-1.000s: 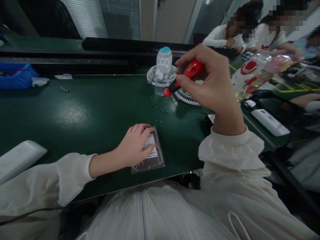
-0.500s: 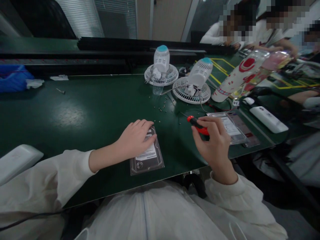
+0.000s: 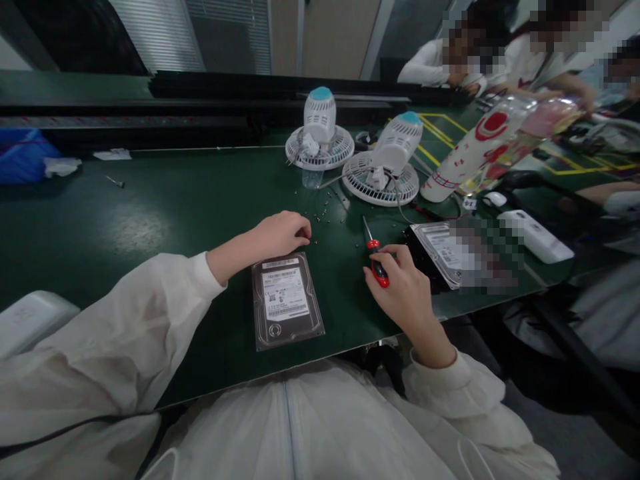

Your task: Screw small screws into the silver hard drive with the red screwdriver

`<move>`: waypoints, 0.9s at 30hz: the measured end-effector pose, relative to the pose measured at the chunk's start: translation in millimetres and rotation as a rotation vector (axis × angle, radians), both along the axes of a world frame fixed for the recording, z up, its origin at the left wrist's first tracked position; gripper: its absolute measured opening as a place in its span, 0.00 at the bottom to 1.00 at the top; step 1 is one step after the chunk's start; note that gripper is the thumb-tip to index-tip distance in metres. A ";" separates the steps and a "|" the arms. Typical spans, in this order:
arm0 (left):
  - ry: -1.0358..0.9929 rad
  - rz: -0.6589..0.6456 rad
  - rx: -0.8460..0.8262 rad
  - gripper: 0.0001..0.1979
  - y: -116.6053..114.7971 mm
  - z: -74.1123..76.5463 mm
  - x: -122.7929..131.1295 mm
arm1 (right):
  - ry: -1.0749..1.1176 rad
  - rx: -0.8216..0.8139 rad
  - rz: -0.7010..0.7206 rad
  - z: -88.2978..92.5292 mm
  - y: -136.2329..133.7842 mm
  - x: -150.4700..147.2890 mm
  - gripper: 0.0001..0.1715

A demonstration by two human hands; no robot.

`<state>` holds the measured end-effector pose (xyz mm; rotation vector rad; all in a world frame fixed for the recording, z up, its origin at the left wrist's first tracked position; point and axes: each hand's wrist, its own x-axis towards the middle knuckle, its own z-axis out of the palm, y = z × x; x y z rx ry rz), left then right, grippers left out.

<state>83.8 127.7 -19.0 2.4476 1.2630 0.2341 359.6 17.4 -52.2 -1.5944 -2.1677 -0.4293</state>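
Note:
A hard drive (image 3: 289, 297) lies label side up near the table's front edge. Just beyond its far edge is my left hand (image 3: 281, 235), its fingers curled down and closed; whether anything small is between the fingertips cannot be made out. Fingers of my right hand (image 3: 403, 283) grip the red and black handle of a screwdriver (image 3: 379, 270), held low over the table with its shaft pointing away from me. Several small screws (image 3: 323, 212) are scattered on the table beyond both hands.
Two white fans (image 3: 320, 123) lie face down at the back, beside a clear plastic cup (image 3: 313, 175). More hard drives (image 3: 440, 252) lie to my right, near a patterned bottle (image 3: 457, 163) and a white device (image 3: 537, 235). A blue bag (image 3: 25, 157) sits far left. Other people sit at the far right.
My left hand has slid off the hard drive to its far edge, and its fingers have curled. My right hand has lowered and moved left, turning the screwdriver to point away from me.

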 end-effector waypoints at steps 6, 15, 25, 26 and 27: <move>0.041 -0.036 -0.017 0.06 5.4 -5.0 2.7 | 0.026 -0.026 -0.004 -9.0 3.3 3.1 0.18; 0.055 -0.060 -0.068 0.08 9.2 -1.4 1.4 | 0.067 -0.051 -0.009 -10.8 4.2 4.1 0.19; 0.127 -0.078 -0.046 0.09 4.8 5.9 1.6 | 0.116 -0.079 -0.010 -13.3 5.0 5.1 0.19; 0.143 -0.080 -0.029 0.10 4.0 6.4 2.5 | 0.123 -0.079 -0.011 -13.4 5.2 5.1 0.19; 0.160 -0.080 -0.012 0.10 3.2 6.7 3.5 | 0.129 -0.080 -0.013 -13.4 5.5 5.0 0.19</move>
